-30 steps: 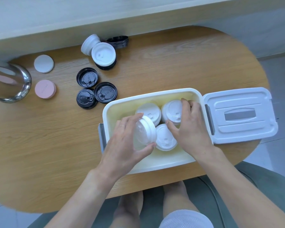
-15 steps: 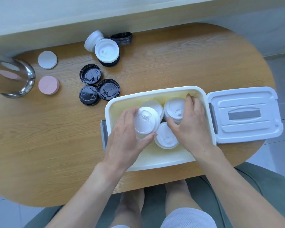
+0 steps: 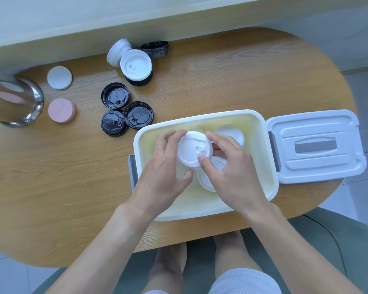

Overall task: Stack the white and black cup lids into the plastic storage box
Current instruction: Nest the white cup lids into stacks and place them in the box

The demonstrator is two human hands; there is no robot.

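Hands (image 3: 164,177) (image 3: 236,177) pinch white lid (image 3: 193,150) (near box's (image 3: 272,166) far-left rim).

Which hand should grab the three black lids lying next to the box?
Probably the left hand. The three black lids lie on the table off the box's left side, nearer that hand; the right hand would have to cross over.

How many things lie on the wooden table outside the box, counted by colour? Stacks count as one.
Black single lids: 3
Black lid stacks: 2
White lid stacks: 2
White round disc: 1
Pink round disc: 1
Steel bottle: 1
Total: 10
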